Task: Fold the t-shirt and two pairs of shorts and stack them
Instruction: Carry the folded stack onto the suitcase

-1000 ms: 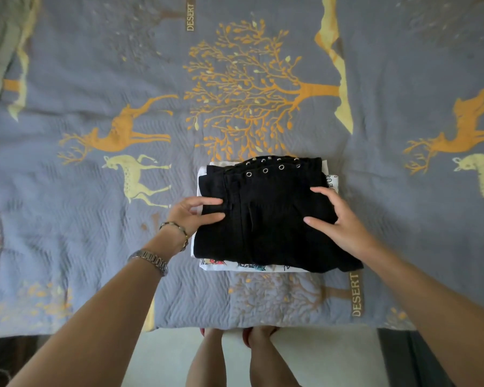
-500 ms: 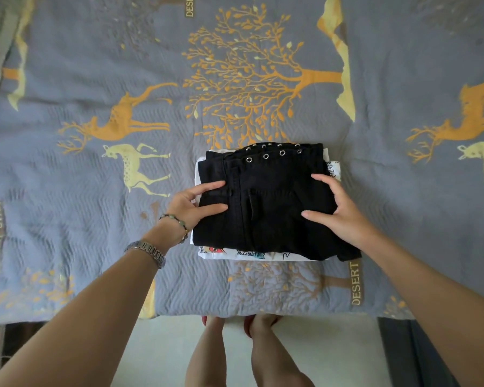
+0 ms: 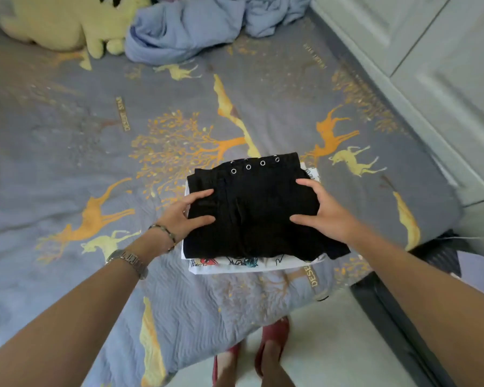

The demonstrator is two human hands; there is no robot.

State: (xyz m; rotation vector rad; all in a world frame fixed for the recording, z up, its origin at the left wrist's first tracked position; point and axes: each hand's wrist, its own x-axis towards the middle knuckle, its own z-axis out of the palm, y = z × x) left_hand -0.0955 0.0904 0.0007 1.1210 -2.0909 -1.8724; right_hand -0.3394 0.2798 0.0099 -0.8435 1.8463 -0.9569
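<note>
A folded stack lies near the front edge of the bed. Black shorts (image 3: 259,210) with metal eyelets along the far edge are on top. A white t-shirt (image 3: 235,266) with a cartoon print lies underneath. I cannot tell a second pair of shorts apart in the black layers. My left hand (image 3: 179,216) grips the stack's left side, thumb and forefinger on top and the other fingers hidden under the edge. My right hand (image 3: 326,216) holds the right side the same way.
The grey bedspread (image 3: 95,163) carries orange deer and tree prints. A yellow plush toy (image 3: 62,23) and a crumpled blue cloth (image 3: 193,26) lie at the far end. White cabinet doors (image 3: 436,57) run along the right. My feet in red slippers (image 3: 271,342) stand on the floor below.
The view has lifted and turned, so the far end of the bed and the cabinet now show. Both hands have stayed on the sides of the stack, their fingers now curled around its edges.
</note>
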